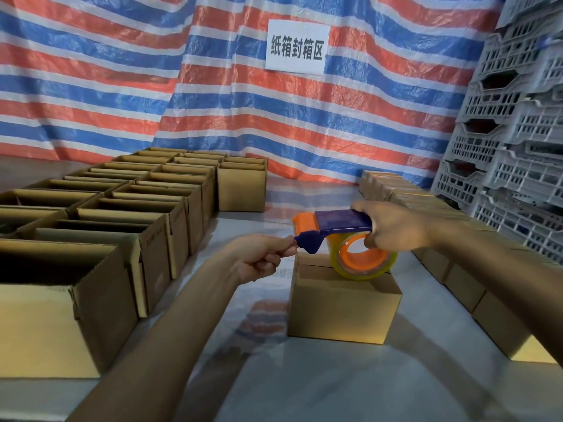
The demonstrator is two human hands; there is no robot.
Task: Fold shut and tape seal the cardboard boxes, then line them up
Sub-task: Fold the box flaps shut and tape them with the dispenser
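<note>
While the right hand holds the tape dispenser, the left pinches at its nose above a folded box

Because the camera is worn on the head, both bare forearms reach in from the bottom of the frame. At centre, a small cardboard box (341, 309) sits on the glossy grey bench (304, 376), its flaps folded shut and its seam showing no tape that can be seen. Just above its top, the right hand (393, 225) grips the handle of a blue and orange tape dispenser (335, 222), fingers curled around it, with the clear tape roll (362, 257) touching or nearly touching the flaps. The left hand (259, 257), centre left, pinches the dispenser's blue nose between thumb and fingers; whether it holds the tape's free end cannot be told, since the tape is transparent.

Open boxes (100, 300) fill the left side in rows. Closed boxes (463, 284) line the right edge, before stacked grey crates (518, 132). A red, white and blue striped tarpaulin (122, 71) hangs behind, carrying a white sign (297, 47) at upper centre.

Risks from here, as a judgement: the tape end may slip and cling back to the roll, or fold onto itself. The light box may slide on the shiny bench when tape is pulled, laying the strip off the seam. Left fingers sit close to where the cutting edge would be
</note>
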